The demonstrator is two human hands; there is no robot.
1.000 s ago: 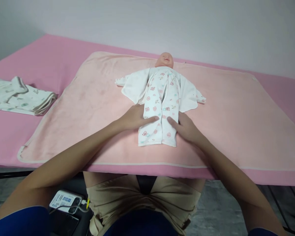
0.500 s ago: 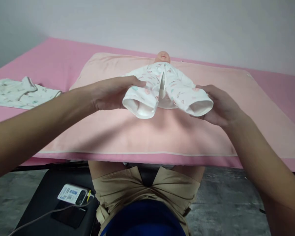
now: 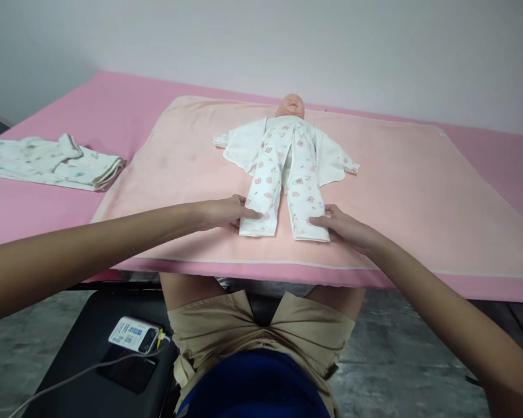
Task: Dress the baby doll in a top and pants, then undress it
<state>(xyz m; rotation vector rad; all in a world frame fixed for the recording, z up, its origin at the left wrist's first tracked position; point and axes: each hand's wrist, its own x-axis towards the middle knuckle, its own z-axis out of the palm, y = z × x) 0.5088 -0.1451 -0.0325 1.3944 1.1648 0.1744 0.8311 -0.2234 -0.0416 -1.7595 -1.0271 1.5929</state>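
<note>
A pair of white baby pants with small pink prints lies flat over a baby doll, its legs pointing toward me. Only the doll's head shows clearly; the pants and a white baby shirt cover the body. The shirt's sleeves spread out to both sides. My left hand pinches the lower end of the left pant leg, thumb on top. At the right leg's outer edge, my right hand grips the cloth near the cuff in the same way.
A peach mat lies under the doll on a pink-covered table. Folded printed baby clothes rest at the left. Below the table's front edge, a white device with a cable and a black phone lie on a black seat.
The pant legs, earlier raised with their cuff openings facing me, have come down and now lie flat. Both hands moved down and closer together with them, uncovering the shirt's sleeves.
</note>
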